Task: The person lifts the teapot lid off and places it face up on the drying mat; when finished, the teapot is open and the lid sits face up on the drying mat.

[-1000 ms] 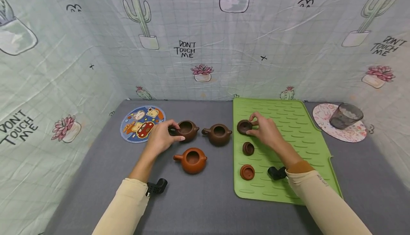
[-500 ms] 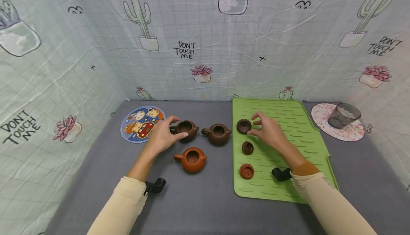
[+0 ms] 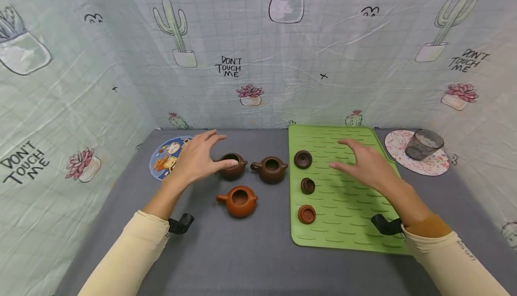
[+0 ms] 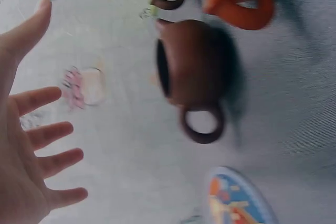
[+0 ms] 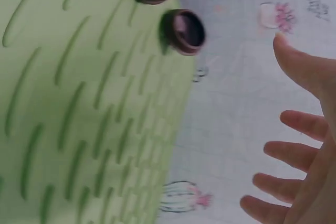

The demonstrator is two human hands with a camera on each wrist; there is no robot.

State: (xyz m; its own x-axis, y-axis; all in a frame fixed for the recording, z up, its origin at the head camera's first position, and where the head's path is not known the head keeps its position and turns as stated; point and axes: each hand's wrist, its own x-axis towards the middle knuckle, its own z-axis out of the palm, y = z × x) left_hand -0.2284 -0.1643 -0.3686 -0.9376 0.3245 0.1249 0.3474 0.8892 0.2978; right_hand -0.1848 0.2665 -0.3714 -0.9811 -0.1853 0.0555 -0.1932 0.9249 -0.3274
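My left hand [image 3: 198, 159], fingers spread, hovers behind the handle of a lidless dark brown teapot [image 3: 236, 171]. In the left wrist view a gap separates the hand [image 4: 21, 166] from the teapot [image 4: 194, 66]. A second brown teapot [image 3: 276, 176] stands to the right, and an orange-brown teapot [image 3: 247, 208] nearer to me. Over the green mat [image 3: 343, 215] my right hand [image 3: 369, 166] holds nothing, thumb and fingers apart. Left of it lies a dark teapot lid [image 3: 303, 159], with a smaller dark lid [image 3: 308, 186] and a reddish lid [image 3: 307, 214] below.
A blue round cartoon coaster [image 3: 159, 154] lies at the back left, partly behind my left hand. At the back right a grey translucent cup [image 3: 423, 145] stands on a pink patterned coaster [image 3: 432, 167]. Printed cloth [image 3: 274, 89] hangs behind the grey table [image 3: 242, 260].
My right hand has let go of the dark lid and moved right. My left hand has released the left brown teapot, spread its fingers and drawn back slightly left.
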